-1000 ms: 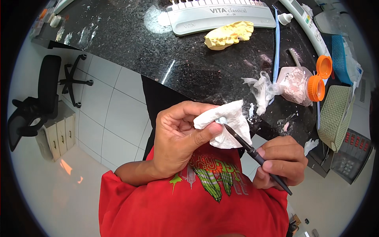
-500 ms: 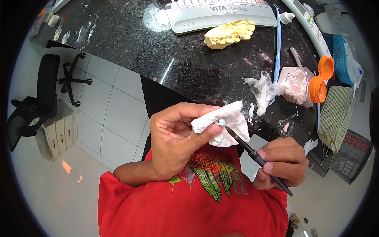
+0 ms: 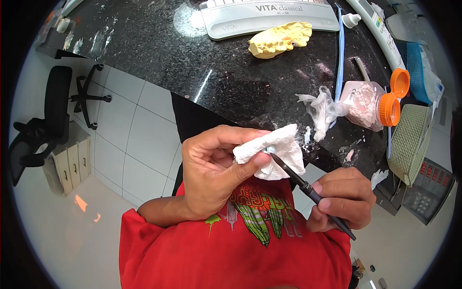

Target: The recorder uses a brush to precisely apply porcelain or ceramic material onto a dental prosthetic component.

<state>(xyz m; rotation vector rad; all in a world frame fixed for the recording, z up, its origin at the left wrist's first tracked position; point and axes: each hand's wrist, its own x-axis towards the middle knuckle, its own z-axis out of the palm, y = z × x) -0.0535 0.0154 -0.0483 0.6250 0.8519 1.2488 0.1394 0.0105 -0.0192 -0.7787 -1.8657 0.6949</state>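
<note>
My left hand (image 3: 211, 173) pinches a folded white tissue (image 3: 276, 151) between thumb and fingers, in front of my red shirt. Wrapped in the tissue is the metal tip of a thin dark hand tool (image 3: 308, 190). My right hand (image 3: 344, 200) grips that tool like a pen, its handle running down and to the right past my fingers. Both hands sit just below the edge of the black speckled counter (image 3: 192, 62).
On the counter lie a yellow dental cast (image 3: 279, 41), a grey tray (image 3: 269, 17), a crumpled clear plastic bag (image 3: 320, 111), an open jar with an orange lid (image 3: 378, 101) and a blue-handled tool (image 3: 340, 62). A woven basket (image 3: 409, 144) stands at right. An office chair (image 3: 53, 111) is on the tiled floor at left.
My hands have shifted slightly; the left fingers have turned the tissue a little around the tool's tip. The tool stays in my right hand.
</note>
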